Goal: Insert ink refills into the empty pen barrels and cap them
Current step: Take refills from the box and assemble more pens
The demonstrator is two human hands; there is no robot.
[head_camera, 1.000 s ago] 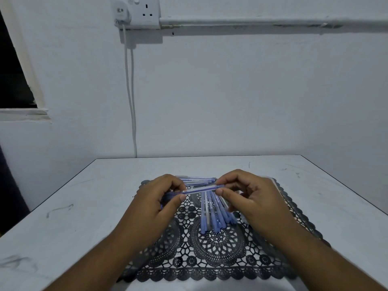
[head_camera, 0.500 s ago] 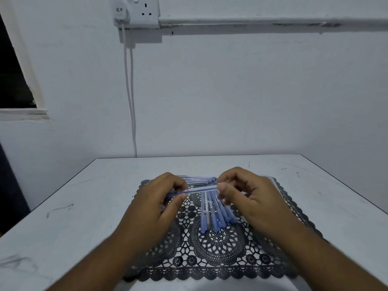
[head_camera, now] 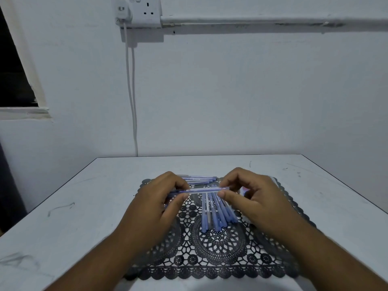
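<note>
I see both hands over a black lace mat (head_camera: 218,257) that lies on the white counter (head_camera: 84,206). My left hand (head_camera: 153,208) pinches one end of a blue pen (head_camera: 201,190) between thumb and fingers (head_camera: 180,199), and my right hand (head_camera: 254,198) pinches the other end, thumb below and forefinger above. The pen lies level, running left to right, lifted just above the mat. Both sets of fingers are clenched on it; I cannot tell whether a cap or a refill is at the right end, since the fingertips hide it.

Under the held pen, a bundle of blue pens (head_camera: 216,215) lies on the middle of the mat, fanned so the near ends spread apart and the far ends meet beneath the held one. They touch one another along their sides. At the far edge of the mat, behind my left hand, another small stack of pens (head_camera: 199,179) lies crosswise, left to right, partly hidden by the knuckles. Something pale shows just past my right hand on the mat, too covered to identify.

On the far wall a white socket (head_camera: 144,11) holds a plug, and a white cable (head_camera: 131,91) hangs from it down behind the counter. A dark window (head_camera: 12,70) sits at the left.
</note>
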